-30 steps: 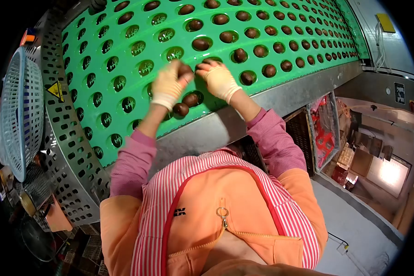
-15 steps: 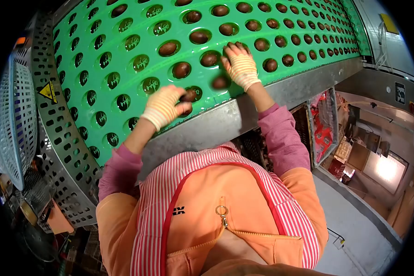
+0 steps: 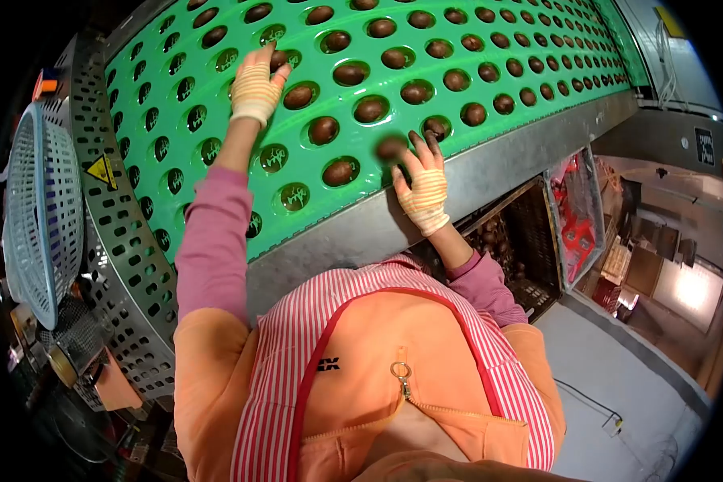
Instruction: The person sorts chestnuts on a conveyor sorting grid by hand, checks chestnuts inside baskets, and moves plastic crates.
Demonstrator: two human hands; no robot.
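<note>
A green moulded tray belt holds rows of oval pockets, many with a dark brown egg inside. My left hand, in a striped fingerless glove, reaches far over the belt. Its thumb and fingers close around a brown egg at a pocket. Closer to the front edge, my right hand in a matching glove has its fingers apart. A motion-blurred brown egg is just left of its fingertips; whether they touch is unclear. Another egg sits in a pocket beyond those fingertips.
A metal rail borders the belt in front of me. Below its right part stands a dark crate with brown eggs. On the left are a perforated metal guard and a light blue plastic basket. Left-hand pockets show white markings.
My left hand has moved up and away over the belt to another pocket. My right hand has drawn back towards the rail, its fingers spreading. More pockets around the left hand hold eggs.
</note>
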